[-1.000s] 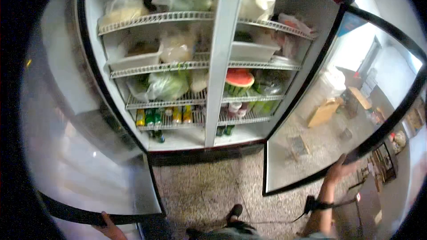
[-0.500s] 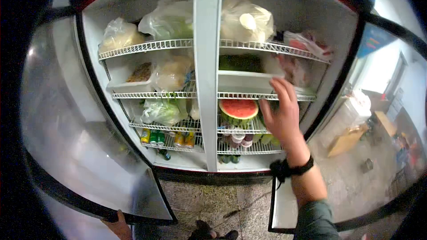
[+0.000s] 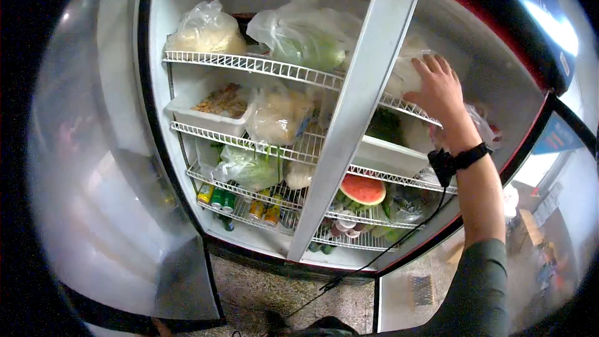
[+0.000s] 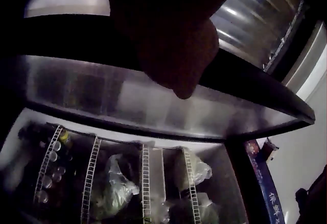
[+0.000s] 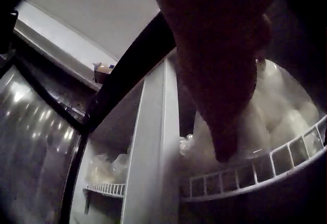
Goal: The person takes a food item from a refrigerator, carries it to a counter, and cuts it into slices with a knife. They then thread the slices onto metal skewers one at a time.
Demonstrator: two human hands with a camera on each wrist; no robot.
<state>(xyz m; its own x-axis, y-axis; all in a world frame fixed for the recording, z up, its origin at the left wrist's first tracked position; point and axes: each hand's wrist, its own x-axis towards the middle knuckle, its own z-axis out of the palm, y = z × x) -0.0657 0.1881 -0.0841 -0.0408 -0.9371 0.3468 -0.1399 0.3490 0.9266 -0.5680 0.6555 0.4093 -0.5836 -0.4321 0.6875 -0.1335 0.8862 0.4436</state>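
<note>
Where bag [image 5: 292, 119] sits, right hand [image 3: 442, 87], now higher

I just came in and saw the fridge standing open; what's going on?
A person holds the open left glass door with the left hand. The right hand is at a whitish plastic bag on the top right shelf; whether it touches the bag is unclear. A cut watermelon sits lower down.

Two hands [image 3: 438, 84], one cut watermelon [image 3: 363, 190], two green cans [image 3: 223, 200]
</note>
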